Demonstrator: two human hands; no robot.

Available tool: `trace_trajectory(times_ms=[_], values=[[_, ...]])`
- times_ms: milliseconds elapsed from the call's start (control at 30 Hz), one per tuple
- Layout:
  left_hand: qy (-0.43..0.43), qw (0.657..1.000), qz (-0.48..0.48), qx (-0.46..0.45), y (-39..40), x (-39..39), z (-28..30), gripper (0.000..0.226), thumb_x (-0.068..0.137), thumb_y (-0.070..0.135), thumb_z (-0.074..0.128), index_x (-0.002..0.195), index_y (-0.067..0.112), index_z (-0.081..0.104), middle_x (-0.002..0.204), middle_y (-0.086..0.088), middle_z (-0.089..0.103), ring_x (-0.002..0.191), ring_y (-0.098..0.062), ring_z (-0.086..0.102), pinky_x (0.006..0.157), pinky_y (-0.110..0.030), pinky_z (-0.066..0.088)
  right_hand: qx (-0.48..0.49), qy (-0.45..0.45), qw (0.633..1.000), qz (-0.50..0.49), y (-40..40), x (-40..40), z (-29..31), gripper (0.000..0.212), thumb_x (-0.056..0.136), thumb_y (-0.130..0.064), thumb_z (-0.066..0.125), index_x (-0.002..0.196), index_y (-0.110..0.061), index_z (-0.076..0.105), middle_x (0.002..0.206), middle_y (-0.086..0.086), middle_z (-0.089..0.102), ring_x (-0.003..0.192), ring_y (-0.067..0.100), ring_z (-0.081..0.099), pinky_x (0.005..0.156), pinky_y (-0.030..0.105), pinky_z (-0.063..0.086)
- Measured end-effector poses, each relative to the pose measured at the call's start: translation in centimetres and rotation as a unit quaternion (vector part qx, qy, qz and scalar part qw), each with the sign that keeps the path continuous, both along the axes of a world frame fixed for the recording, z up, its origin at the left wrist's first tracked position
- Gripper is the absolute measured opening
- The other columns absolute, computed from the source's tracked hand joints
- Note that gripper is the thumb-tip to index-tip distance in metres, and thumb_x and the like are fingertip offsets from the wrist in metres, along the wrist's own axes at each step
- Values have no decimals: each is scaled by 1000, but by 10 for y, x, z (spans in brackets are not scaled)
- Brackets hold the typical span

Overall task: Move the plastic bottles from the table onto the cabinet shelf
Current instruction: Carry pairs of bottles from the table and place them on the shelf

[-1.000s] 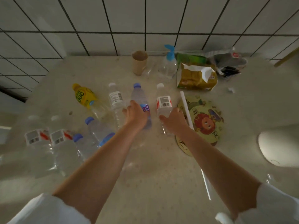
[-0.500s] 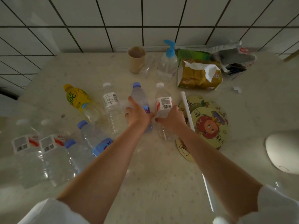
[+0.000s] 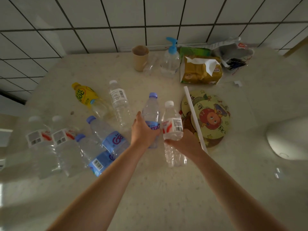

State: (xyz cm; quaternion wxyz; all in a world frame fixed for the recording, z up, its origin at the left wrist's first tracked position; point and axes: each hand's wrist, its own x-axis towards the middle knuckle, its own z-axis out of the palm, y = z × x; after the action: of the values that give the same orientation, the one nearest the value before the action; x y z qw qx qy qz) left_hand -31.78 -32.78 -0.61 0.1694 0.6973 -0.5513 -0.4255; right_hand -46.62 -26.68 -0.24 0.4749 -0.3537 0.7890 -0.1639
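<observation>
My left hand [image 3: 143, 130] is shut on a clear blue-capped bottle [image 3: 151, 110]. My right hand [image 3: 185, 142] is shut on a clear white-capped bottle with a red and white label [image 3: 172, 120]. Both bottles are tilted, close together above the table's middle. Left of them stand a white-capped bottle [image 3: 119, 100], a yellow-labelled bottle [image 3: 85, 94], two blue-labelled bottles [image 3: 106, 134] [image 3: 93, 155] and two larger white-capped bottles [image 3: 37, 139] [image 3: 64, 139]. The cabinet shelf is not in view.
On the pale table [image 3: 166, 189], a round cartoon fan [image 3: 210, 117] with a white stick lies right of my hands. At the back by the tiled wall are a paper cup [image 3: 140, 58], a pump bottle [image 3: 170, 62], a tissue pack [image 3: 201, 70] and bags [image 3: 235, 52]. A white rounded object [image 3: 290, 139] is at the right.
Both hands have closed round their bottles and lifted them nearer to me, tilting them. The other bottles have not moved; the camera has shifted a little.
</observation>
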Motion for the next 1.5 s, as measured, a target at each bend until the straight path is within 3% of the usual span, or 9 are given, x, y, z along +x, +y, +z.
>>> trace_trajectory(times_ms=[267, 433, 600, 733, 867, 967, 1100, 1300, 1500], values=[[71, 997, 34, 12, 92, 42, 31, 94, 50, 34, 93, 132, 29, 46, 103, 12, 60, 87, -3, 60, 65, -15, 46, -44, -78, 994, -68, 90, 18, 35, 60, 59, -39, 84, 112, -20, 62, 101, -2, 71, 92, 17, 69, 84, 41, 57], [120, 991, 47, 25, 144, 67, 40, 91, 51, 33, 93, 128, 30, 46, 120, 8, 58, 99, -7, 62, 83, -31, 56, -58, -62, 990, -114, 131, 38, 52, 63, 53, -42, 85, 105, -21, 58, 97, -5, 69, 88, 14, 67, 76, 35, 57], [145, 988, 55, 16, 181, 88, 48, 83, 51, 25, 94, 120, 29, 49, 103, 13, 61, 78, 8, 63, 56, -9, 50, -68, -69, 986, -134, 168, 57, 65, 68, 50, -46, 83, 107, -19, 57, 96, -4, 68, 88, 16, 67, 71, 33, 55], [154, 987, 37, -2, 205, 110, 55, 83, 51, 23, 94, 122, 27, 51, 107, 13, 62, 85, 4, 64, 70, -23, 55, -84, -67, 980, -170, 202, 80, 68, 69, 45, -47, 81, 106, -21, 61, 94, -4, 70, 85, 16, 69, 71, 36, 58], [176, 984, 1, -29, 223, 128, 58, 79, 53, 16, 93, 120, 25, 53, 104, 11, 64, 78, 8, 64, 60, -8, 49, -113, -76, 965, -223, 236, 102, 70, 46, 53, -33, 84, 94, -25, 65, 82, -5, 73, 75, 12, 70, 58, 29, 53], [190, 980, -56, -34, 246, 142, 62, 74, 54, 13, 93, 115, 24, 55, 103, 12, 64, 75, 13, 62, 60, -4, 47, -117, -100, 948, -280, 275, 126, 73, 55, 58, -25, 86, 107, -12, 63, 96, 8, 72, 86, 26, 70, 77, 46, 58], [195, 972, -128, -32, 270, 151, 64, 74, 52, 15, 94, 111, 30, 51, 102, 17, 58, 77, 15, 61, 62, -4, 46, -157, -117, 918, -345, 324, 154, 83, 36, 67, -9, 82, 100, -9, 69, 93, 12, 74, 87, 29, 71, 82, 54, 56], [200, 942, -269, 19, 308, 140, 70, 86, 53, 24, 94, 125, 32, 47, 110, 18, 57, 88, 1, 66, 60, -8, 51, -185, -108, 871, -442, 401, 178, 95, 31, 71, -5, 78, 100, -13, 69, 93, 10, 74, 88, 27, 71, 79, 44, 58], [222, 892, -390, 55, 358, 116, 72, 82, 57, 7, 92, 124, 23, 49, 117, 7, 59, 94, -3, 67, 73, -20, 58, -184, -51, 818, -543, 474, 197, 97, 28, 65, -20, 82, 90, -26, 71, 84, -4, 76, 79, 13, 73, 70, 34, 59]])
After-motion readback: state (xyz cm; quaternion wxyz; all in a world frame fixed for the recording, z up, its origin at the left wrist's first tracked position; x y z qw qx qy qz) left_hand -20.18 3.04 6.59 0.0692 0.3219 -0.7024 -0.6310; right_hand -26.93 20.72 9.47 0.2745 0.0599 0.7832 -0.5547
